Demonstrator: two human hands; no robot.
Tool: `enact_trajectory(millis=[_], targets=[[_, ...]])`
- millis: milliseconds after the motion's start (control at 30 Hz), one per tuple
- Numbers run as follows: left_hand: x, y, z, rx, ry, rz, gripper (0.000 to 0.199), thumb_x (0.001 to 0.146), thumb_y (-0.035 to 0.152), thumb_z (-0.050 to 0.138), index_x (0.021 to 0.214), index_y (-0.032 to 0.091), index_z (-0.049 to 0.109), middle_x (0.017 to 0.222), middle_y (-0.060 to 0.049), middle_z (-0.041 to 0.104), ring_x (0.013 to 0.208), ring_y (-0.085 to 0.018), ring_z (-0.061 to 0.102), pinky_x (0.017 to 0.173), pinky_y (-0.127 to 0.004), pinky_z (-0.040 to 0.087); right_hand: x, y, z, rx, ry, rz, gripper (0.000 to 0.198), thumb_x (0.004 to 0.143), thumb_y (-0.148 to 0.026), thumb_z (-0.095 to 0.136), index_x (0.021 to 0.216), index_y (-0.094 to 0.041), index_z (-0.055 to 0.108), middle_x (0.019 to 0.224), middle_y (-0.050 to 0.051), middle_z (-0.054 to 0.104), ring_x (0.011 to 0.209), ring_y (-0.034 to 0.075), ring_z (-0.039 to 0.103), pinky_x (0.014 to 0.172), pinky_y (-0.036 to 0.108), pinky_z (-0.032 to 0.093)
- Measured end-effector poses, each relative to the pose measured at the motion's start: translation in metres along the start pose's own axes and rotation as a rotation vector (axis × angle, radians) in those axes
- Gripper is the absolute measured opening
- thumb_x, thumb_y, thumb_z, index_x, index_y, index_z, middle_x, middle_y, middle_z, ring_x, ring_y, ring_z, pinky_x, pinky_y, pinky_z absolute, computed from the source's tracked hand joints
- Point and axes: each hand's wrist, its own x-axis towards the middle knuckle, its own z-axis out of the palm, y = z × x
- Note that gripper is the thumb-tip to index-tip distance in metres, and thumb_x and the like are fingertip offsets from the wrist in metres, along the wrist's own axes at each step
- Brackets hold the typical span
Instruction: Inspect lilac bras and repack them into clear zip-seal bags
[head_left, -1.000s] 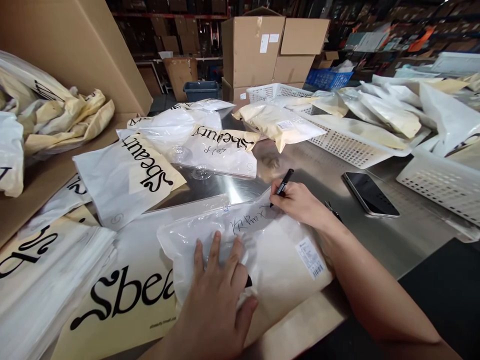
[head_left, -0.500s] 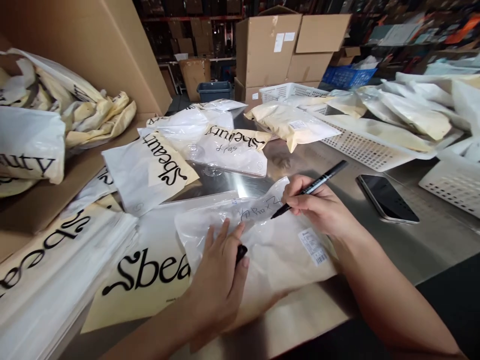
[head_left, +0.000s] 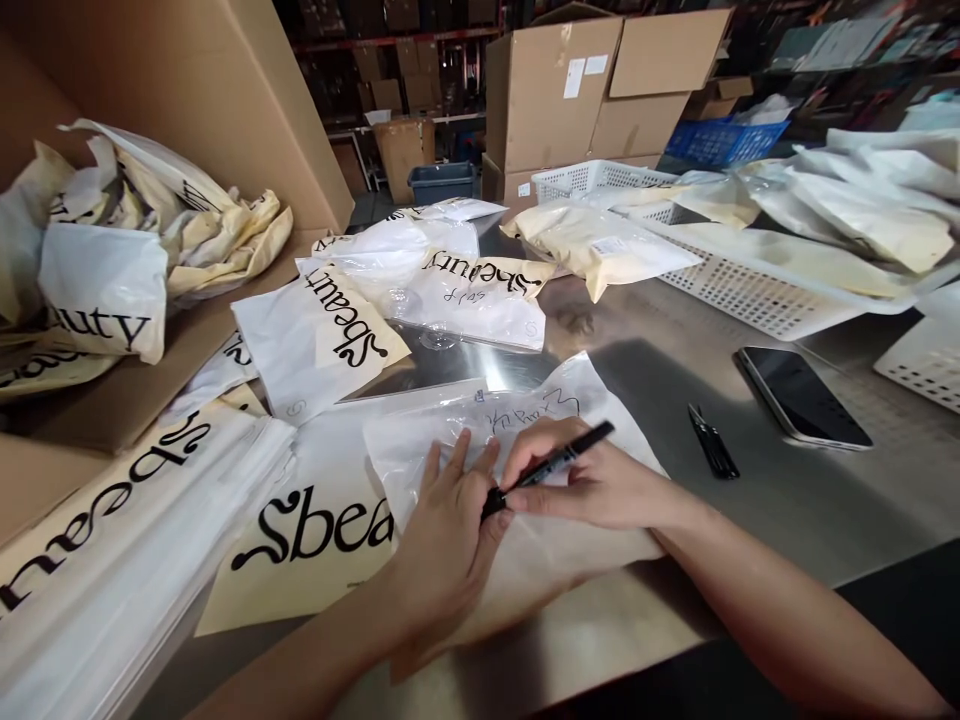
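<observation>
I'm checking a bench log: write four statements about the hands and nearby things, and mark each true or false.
The right hand holds a black marker. True.
The phone lies screen up on the metal table. True.
The left hand holds the snips. False: it holds a black cap; the snips lie on the table.
The bag under the hands bears no writing. False: handwriting shows near its far edge.

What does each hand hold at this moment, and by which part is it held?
The right hand holds the black marker by the barrel, near its writing end; the left hand holds the cap between thumb and forefinger.
</observation>
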Motion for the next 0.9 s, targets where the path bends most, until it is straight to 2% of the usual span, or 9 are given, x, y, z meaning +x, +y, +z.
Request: enact_trajectory(millis=[67,167,400,467,567,633,700,800,900], targets=[[0.000,-0.002,0.002,0.033,0.008,0.042,0.044,0.099,0.023,0.036,0.142,0.014,0.039,0.153,-0.012,0.042,0.150,-0.029,0.012,0.119,-0.063,0.018,-0.001,-0.003,0.004,-0.022,-0.034,-0.029,0.020,0.092,-0.035,0.061,0.091,-0.018,0.071,0.083,0.003,0.070,0.078,0.015,0.064,0.074,0.027,0.048],[0.000,-0.003,0.005,0.119,0.089,0.134,0.056,0.093,0.015,0.037,0.149,0.015,0.029,0.152,-0.012,0.043,0.151,-0.027,0.013,0.119,-0.061,0.015,-0.003,-0.010,0.014,-0.091,0.067,-0.059,0.035,0.099,-0.032,0.043,0.087,-0.018,0.073,0.078,0.004,0.067,0.080,0.017,0.061,0.083,0.032,0.048],[0.001,-0.015,0.012,0.281,0.300,0.464,0.061,0.089,0.019,0.042,0.149,0.023,0.031,0.130,-0.006,0.065,0.132,-0.024,0.048,0.122,-0.054,-0.003,-0.003,-0.003,0.037,-0.218,0.061,-0.335,0.020,0.082,-0.026,0.050,0.072,-0.023,0.066,0.111,0.002,0.064,0.097,0.020,0.062,0.106,0.035,0.039],[0.001,-0.020,0.014,0.290,0.304,0.486,0.059,0.090,0.019,0.042,0.148,0.025,0.031,0.125,-0.005,0.068,0.128,-0.023,0.053,0.122,-0.053,0.000,-0.003,-0.001,0.042,-0.268,0.088,-0.342,0.018,0.082,-0.029,0.050,0.073,-0.024,0.065,0.109,0.002,0.064,0.099,0.021,0.061,0.106,0.036,0.040],[0.000,-0.024,0.015,0.217,0.288,0.338,0.058,0.094,0.020,0.039,0.150,0.026,0.024,0.134,-0.008,0.061,0.134,-0.023,0.048,0.121,-0.056,0.015,-0.003,-0.005,0.038,-0.267,0.188,-0.317,0.021,0.088,-0.034,0.051,0.085,-0.022,0.067,0.099,0.007,0.061,0.092,0.021,0.059,0.094,0.037,0.048],[0.000,-0.025,0.016,0.131,0.301,0.196,0.061,0.096,0.027,0.039,0.153,0.023,0.016,0.147,-0.014,0.048,0.142,-0.027,0.037,0.117,-0.060,0.024,-0.006,-0.009,0.023,-0.148,0.311,-0.304,0.018,0.091,-0.036,0.053,0.090,-0.021,0.063,0.089,0.005,0.059,0.077,0.017,0.059,0.075,0.031,0.053],[0.001,-0.025,0.019,0.085,0.305,0.130,0.069,0.095,0.032,0.043,0.154,0.018,0.010,0.153,-0.019,0.038,0.146,-0.031,0.029,0.115,-0.064,0.026,-0.008,-0.009,-0.004,0.009,0.584,-0.278,0.018,0.089,-0.040,0.060,0.091,-0.023,0.054,0.081,0.001,0.057,0.063,0.013,0.057,0.060,0.027,0.051],[0.003,-0.029,0.023,0.169,0.248,0.179,0.067,0.093,0.031,0.050,0.152,0.019,0.022,0.153,-0.019,0.039,0.144,-0.033,0.032,0.112,-0.068,0.028,-0.009,0.004,-0.055,0.140,1.085,-0.162,0.046,0.073,-0.053,0.074,0.088,-0.024,0.041,0.085,-0.001,0.059,0.063,0.012,0.059,0.064,0.028,0.053],[0.006,-0.034,0.025,0.285,0.212,0.244,0.055,0.091,0.029,0.051,0.145,0.021,0.039,0.152,-0.017,0.041,0.142,-0.035,0.036,0.109,-0.069,0.031,-0.005,0.024,-0.090,0.127,1.191,0.029,0.057,0.062,-0.061,0.079,0.084,-0.023,0.042,0.087,0.004,0.062,0.073,0.016,0.063,0.073,0.033,0.055]])
